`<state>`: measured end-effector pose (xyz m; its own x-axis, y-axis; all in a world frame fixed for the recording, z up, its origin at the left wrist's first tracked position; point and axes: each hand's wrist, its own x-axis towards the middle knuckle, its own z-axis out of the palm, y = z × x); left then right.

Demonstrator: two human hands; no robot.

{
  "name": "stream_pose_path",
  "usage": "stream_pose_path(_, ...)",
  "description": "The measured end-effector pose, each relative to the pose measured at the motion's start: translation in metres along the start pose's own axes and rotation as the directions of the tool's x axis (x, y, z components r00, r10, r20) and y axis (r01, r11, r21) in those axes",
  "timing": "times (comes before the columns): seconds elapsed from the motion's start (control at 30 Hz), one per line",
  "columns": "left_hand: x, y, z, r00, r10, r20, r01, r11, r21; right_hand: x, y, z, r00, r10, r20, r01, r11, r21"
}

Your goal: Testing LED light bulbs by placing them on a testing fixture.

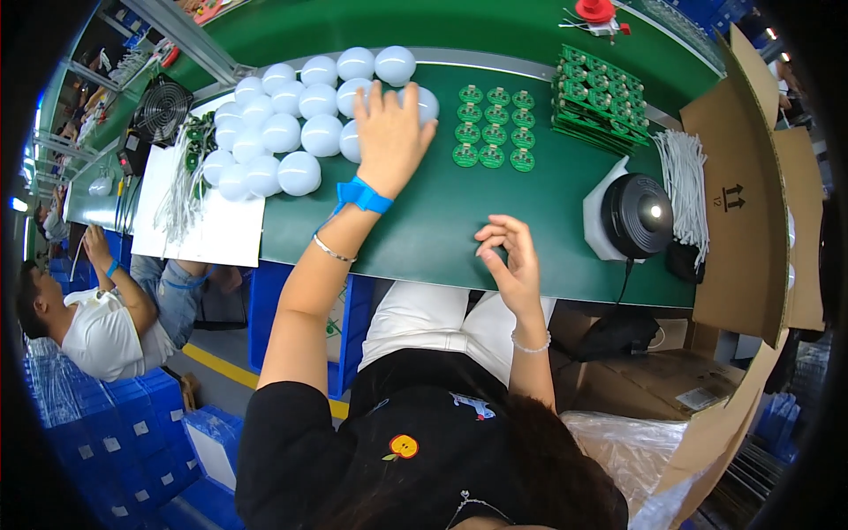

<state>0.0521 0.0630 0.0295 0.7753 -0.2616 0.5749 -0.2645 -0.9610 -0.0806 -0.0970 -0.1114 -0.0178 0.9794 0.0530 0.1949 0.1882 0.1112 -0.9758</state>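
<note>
White bulb domes [291, 119] crowd the green bench [424, 221]; left hand [389, 132] rests spread, right hand [512, 256] pinched empty.

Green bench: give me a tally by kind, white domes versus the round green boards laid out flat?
White domes: 18 in view
Round green boards: 12
Total: 30

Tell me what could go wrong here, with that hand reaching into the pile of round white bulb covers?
The left hand lies on the loose cluster of round white plastic bulb covers; a nudge might send some rolling off the green table. Small round green circuit boards sit in rows right beside it, so a sweep could knock them out of line. The right hand hovers near the table's edge with fingers pinched.
</note>
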Motion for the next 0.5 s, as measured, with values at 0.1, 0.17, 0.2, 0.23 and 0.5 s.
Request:
stream_pose_path(0.1,0.004,-0.008,0.006,0.996,-0.086,-0.026,0.088,0.993,0.08,-0.001,-0.002,0.0,1.0,-0.025,0.016,0.025,1.0,-0.012)
stream_pose_path(0.17,0.002,-0.012,0.005,0.99,-0.144,-0.006,0.144,0.986,0.089,-0.007,-0.009,-0.001,1.0,0.021,-0.02,-0.021,1.0,-0.017)
stream_pose_path(0.2,0.002,-0.012,0.004,0.991,-0.122,-0.046,0.126,0.988,0.089,-0.015,-0.016,-0.003,0.999,-0.024,-0.036,0.024,1.0,-0.004)
stream_pose_path(0.23,0.001,-0.01,0.002,0.991,-0.137,0.001,0.137,0.986,0.097,-0.026,-0.024,-0.006,0.996,-0.029,-0.083,0.022,0.996,-0.09)
stream_pose_path(0.5,-0.026,0.043,-0.05,0.974,0.223,0.029,-0.203,0.928,-0.312,-0.161,-0.12,-0.05,0.823,-0.347,-0.449,-0.004,0.788,-0.616)
